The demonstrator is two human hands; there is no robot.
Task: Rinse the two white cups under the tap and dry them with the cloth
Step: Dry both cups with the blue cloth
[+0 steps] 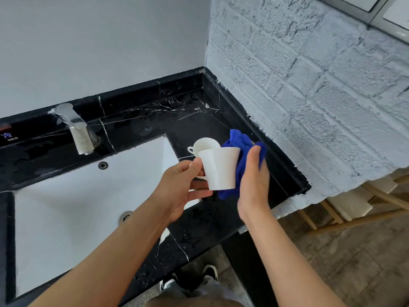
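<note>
My left hand (180,185) grips a white ribbed cup (219,169) by its handle, holding it upright above the black marble counter (194,120). My right hand (253,180) presses a blue cloth (240,142) against the cup's right side. Behind the held cup, a second white cup (204,145) stands on the counter, partly hidden. At the back left, over the white sink (66,207), is the metal tap (77,131); no water is visible from it.
A painted brick wall (321,96) borders the counter on the right, a plain wall at the back. The sink has a drain (125,216) and an overflow hole (103,165). Wooden furniture (354,209) stands on the floor at right.
</note>
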